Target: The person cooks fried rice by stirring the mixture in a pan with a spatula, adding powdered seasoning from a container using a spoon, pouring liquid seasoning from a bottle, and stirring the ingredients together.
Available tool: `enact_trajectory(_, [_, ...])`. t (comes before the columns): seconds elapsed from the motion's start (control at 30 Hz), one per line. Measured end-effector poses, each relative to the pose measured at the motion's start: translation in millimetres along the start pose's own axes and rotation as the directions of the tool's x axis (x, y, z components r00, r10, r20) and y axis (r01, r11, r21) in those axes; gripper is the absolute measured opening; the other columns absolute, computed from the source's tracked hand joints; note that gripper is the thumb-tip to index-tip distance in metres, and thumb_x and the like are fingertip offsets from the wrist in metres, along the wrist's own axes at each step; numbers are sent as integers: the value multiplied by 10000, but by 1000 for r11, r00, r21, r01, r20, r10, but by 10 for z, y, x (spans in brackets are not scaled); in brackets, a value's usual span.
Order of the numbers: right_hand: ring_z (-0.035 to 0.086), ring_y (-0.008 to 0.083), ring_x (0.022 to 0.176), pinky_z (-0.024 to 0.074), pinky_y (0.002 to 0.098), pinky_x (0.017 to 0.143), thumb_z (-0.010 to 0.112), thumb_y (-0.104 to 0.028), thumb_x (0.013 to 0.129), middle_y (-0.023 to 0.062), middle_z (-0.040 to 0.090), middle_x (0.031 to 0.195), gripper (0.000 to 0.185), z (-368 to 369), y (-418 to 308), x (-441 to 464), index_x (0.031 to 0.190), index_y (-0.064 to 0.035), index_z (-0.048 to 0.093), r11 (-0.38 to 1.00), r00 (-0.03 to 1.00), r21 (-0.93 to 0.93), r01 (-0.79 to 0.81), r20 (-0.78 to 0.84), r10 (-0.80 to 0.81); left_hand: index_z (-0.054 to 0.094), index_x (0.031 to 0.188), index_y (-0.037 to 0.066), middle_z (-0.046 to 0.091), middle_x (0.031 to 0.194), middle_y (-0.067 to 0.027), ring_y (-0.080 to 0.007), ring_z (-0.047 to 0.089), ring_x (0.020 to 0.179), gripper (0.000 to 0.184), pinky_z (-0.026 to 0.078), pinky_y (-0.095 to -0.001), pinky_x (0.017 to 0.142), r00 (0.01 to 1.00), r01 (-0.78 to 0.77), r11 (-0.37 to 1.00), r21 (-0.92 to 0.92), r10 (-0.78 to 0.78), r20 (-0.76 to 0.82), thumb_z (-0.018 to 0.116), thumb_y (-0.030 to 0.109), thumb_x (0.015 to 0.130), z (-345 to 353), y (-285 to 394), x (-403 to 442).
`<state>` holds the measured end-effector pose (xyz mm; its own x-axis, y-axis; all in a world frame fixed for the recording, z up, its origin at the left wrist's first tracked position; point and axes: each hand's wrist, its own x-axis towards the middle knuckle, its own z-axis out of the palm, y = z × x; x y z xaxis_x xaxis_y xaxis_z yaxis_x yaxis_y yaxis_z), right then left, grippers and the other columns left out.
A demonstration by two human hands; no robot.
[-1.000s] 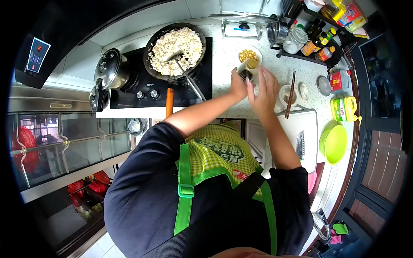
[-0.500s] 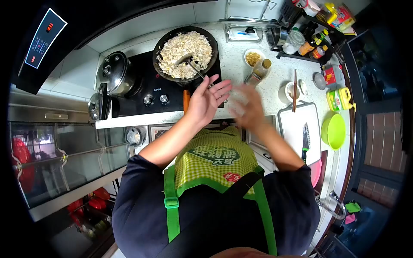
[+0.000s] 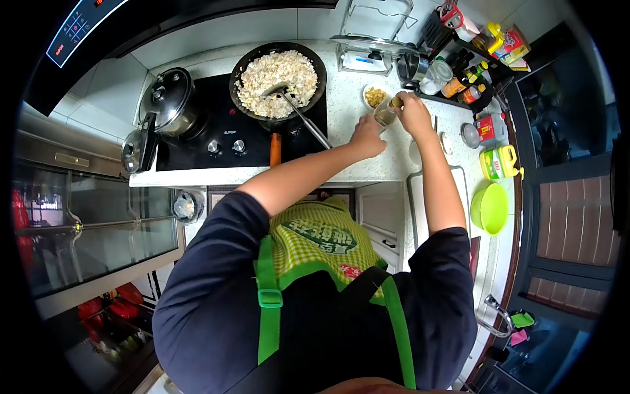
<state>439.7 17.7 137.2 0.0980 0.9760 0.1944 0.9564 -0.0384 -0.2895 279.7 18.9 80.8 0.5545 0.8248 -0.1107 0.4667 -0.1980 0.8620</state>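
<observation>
My left hand (image 3: 367, 138) is closed around the body of a glass jar (image 3: 385, 118) on the counter. The fingers of my right hand (image 3: 415, 117) are pressed round the jar's yellowish lid (image 3: 396, 102). Just behind the jar sits a small white bowl of yellow diced food (image 3: 375, 97). To the left, a black frying pan (image 3: 236, 98) on the cooktop holds a pale, grainy mixture like fried rice. A metal spatula (image 3: 314, 131) rests in the pan, its handle reaching out toward my left forearm.
A lidded pot (image 3: 169, 98) stands on the cooktop's left. To the right are a bottle rack (image 3: 446, 92), a yellow oil jug (image 3: 499, 162) and a green bowl (image 3: 490, 209). A cutting board (image 3: 459, 180) lies partly under my right arm.
Both hands have moved forward and to the right, from open in front of the counter edge to the jar. The left now grips its body, the right its lid. The view has shifted slightly.
</observation>
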Motion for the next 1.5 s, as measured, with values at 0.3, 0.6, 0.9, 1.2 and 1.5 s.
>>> enact_trajectory(0.3, [596,331,862,499,421,672,667,-224,777,138,559,1040,264,148,90,-220,951,-59,557,998,980,-22,52,-191,-55,270,1290,5,396,1229,-259,-417,447,1106,756,414,-462,929,976,138,987,81,-122,-178,711,217,714,448,56,572])
enact_trajectory(0.6, [567,308,947,459,376,778,658,-213,807,167,570,1080,307,15,-317,-580,1029,-11,597,991,718,-82,103,-684,-131,178,1367,-55,436,1194,-287,-445,441,1113,844,396,-451,950,974,-151,986,73,161,-157,695,140,729,261,-42,167])
enact_trajectory(0.9, [612,406,756,517,432,681,642,-211,804,257,552,971,518,896,-1362,-816,1203,56,447,959,983,235,159,51,-175,564,1021,-4,561,1036,-195,-359,537,973,272,424,-401,870,806,-106,970,218,212,-553,668,75,783,-1232,-718,-1609])
enact_trajectory(1.2, [629,387,703,519,452,606,600,-209,836,217,606,812,343,1371,-1658,-313,1062,-4,442,996,961,85,-40,277,15,434,1176,74,605,967,-103,-189,636,721,513,512,-279,547,785,492,466,-735,-602,144,706,314,813,-1294,-1640,-1710])
enact_trajectory(1.5, [583,368,886,510,444,736,617,-312,797,243,591,943,361,660,-1192,-142,943,17,604,996,998,-84,-16,59,20,463,1134,-20,481,1033,-180,-310,487,958,438,398,-367,837,827,-78,993,84,112,-552,680,188,815,-1456,-1244,-1737])
